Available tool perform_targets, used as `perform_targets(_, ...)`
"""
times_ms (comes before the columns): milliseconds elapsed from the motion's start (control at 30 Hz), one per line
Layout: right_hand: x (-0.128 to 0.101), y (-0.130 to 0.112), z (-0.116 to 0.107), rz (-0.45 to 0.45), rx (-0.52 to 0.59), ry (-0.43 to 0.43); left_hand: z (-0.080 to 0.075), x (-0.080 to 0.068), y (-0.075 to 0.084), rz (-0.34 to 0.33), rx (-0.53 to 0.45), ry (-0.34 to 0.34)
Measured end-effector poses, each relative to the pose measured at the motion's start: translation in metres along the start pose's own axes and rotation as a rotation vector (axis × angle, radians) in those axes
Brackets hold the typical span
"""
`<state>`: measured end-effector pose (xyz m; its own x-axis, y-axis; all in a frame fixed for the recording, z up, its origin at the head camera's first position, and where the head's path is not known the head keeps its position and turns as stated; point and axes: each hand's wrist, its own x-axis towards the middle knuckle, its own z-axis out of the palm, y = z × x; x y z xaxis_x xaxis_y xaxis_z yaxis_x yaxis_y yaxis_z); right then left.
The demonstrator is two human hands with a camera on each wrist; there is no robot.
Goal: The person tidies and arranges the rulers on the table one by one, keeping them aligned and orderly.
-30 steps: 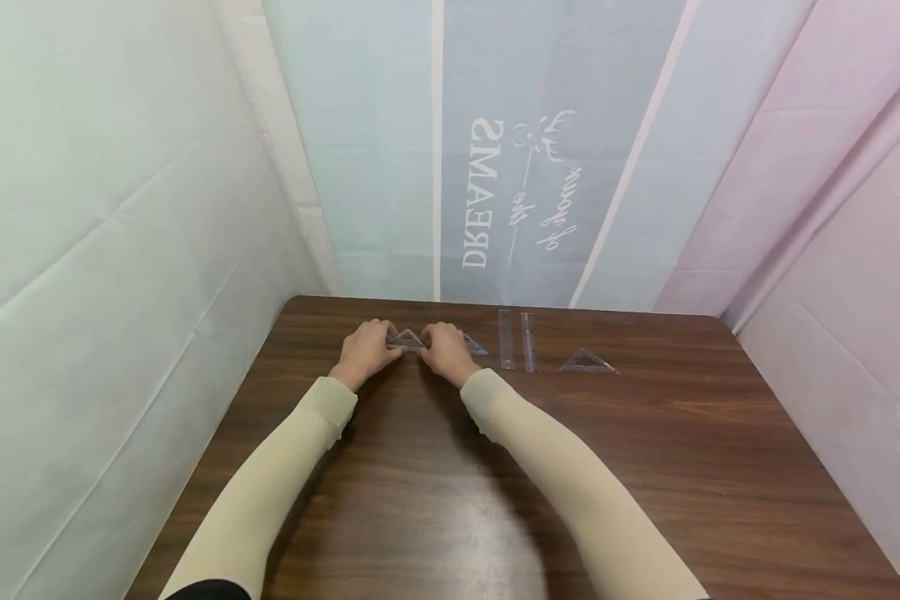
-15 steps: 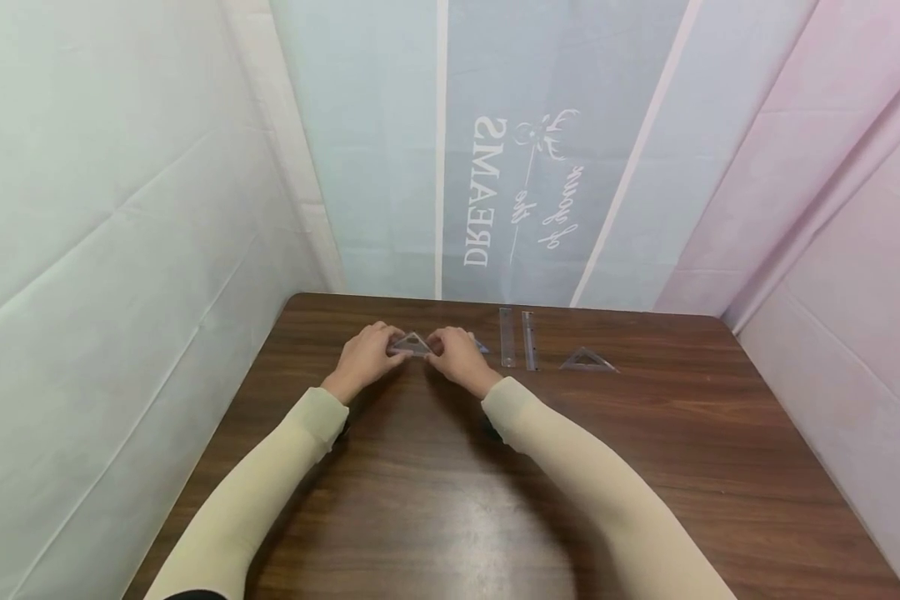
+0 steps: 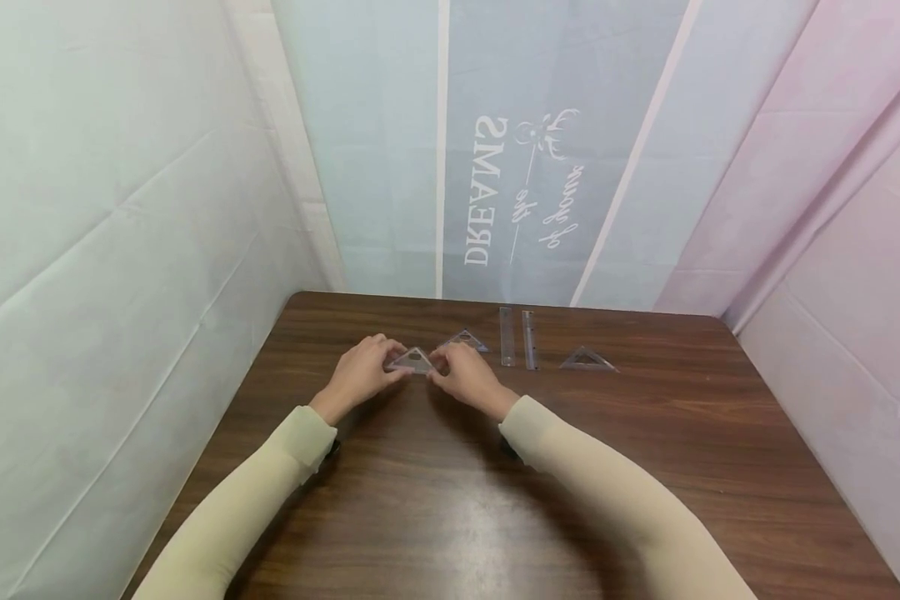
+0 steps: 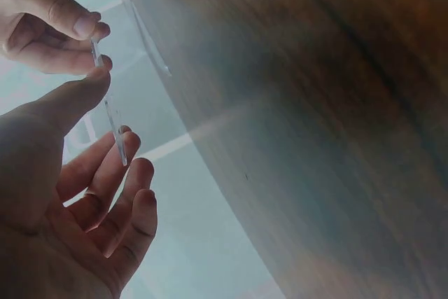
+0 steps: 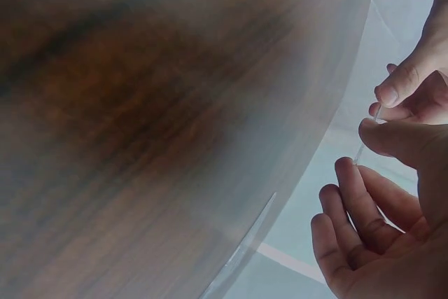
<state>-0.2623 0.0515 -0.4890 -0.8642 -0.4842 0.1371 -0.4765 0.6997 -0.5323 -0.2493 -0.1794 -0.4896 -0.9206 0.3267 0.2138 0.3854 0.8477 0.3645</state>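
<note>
A small clear plastic triangular set square (image 3: 412,361) is being pinched from both sides, just above the dark brown wooden table (image 3: 435,500). It is being gripped at its left corner by the thumb and fingertips of the left hand (image 3: 362,375), and at its right corner by the curled fingers of the right hand (image 3: 461,372). In the left wrist view the thin clear edge of the piece (image 4: 112,113) is being seen edge-on between thumb and forefinger; the same sliver (image 5: 364,141) is being shown in the right wrist view, clamped by the right thumb. The plastic is transparent, with a triangular cut-out at its middle.

Just beyond the right fingers a second clear triangular set square (image 3: 465,340) is being left flat on the wood. Further right, two clear straight plastic rulers (image 3: 517,337) are lying side by side, and a third clear triangle (image 3: 587,359) is lying well apart from the fingers. The table is being enclosed by pale green, blue-grey and pink cloth walls (image 3: 540,150), the middle one printed with white lettering.
</note>
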Motion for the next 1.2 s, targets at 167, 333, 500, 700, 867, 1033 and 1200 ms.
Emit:
perform_targets(167,-0.013,-0.002,0.000,-0.031,0.001,-0.006,-0.001,-0.011,0.005,0.038,0.022,0.018)
perform_targets(333,-0.025,-0.005,0.001,-0.062,-0.013,-0.005,-0.004,-0.022,0.008,0.072,0.045,0.030)
perform_targets(500,-0.035,-0.008,0.003,-0.083,-0.014,-0.012,-0.006,-0.034,0.009,0.067,0.027,0.023)
perform_targets(700,-0.046,-0.013,0.006,-0.108,-0.020,-0.029,-0.007,-0.047,0.010,0.074,0.026,0.028)
perform_targets(867,-0.053,-0.019,0.006,-0.117,-0.018,-0.044,-0.009,-0.056,0.012,0.068,0.038,0.028)
perform_targets(1033,-0.060,-0.025,0.007,-0.115,0.000,-0.072,-0.014,-0.067,0.014,0.069,0.048,0.025)
perform_targets(1200,-0.065,-0.031,0.010,-0.141,-0.007,-0.083,-0.018,-0.078,0.013,0.070,0.045,0.028)
